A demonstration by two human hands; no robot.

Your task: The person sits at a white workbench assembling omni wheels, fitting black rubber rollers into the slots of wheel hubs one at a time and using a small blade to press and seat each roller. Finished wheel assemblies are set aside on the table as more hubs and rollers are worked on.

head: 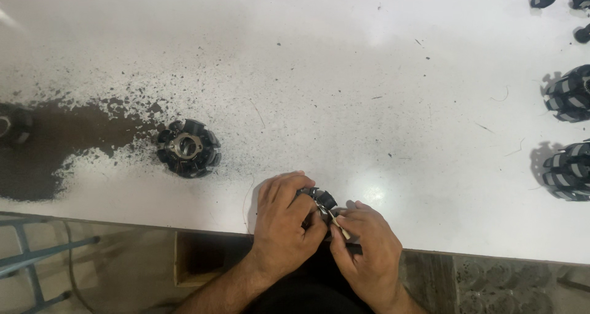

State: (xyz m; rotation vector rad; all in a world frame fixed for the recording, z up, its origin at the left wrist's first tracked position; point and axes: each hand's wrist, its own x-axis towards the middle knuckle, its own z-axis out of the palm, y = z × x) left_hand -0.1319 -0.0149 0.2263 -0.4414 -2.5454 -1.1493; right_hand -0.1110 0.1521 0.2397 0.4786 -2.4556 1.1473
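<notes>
Head view: at the near edge of the white table [369, 74], the left hand [284, 218] curls its fingers around a small black stator [319, 200], gripping it. The right hand [362, 246] pinches a thin pale sleeve [341, 226] between thumb and forefinger, its tip at the stator. Another stator [187, 148] sits to the left beside dark dust [55, 148]; more stators [568, 92] lie far right.

No packages, labels, signs or screens appear anywhere on the white worktop [369, 74] (nor along its near edge, nor on the patch of floor visible below it).
</notes>
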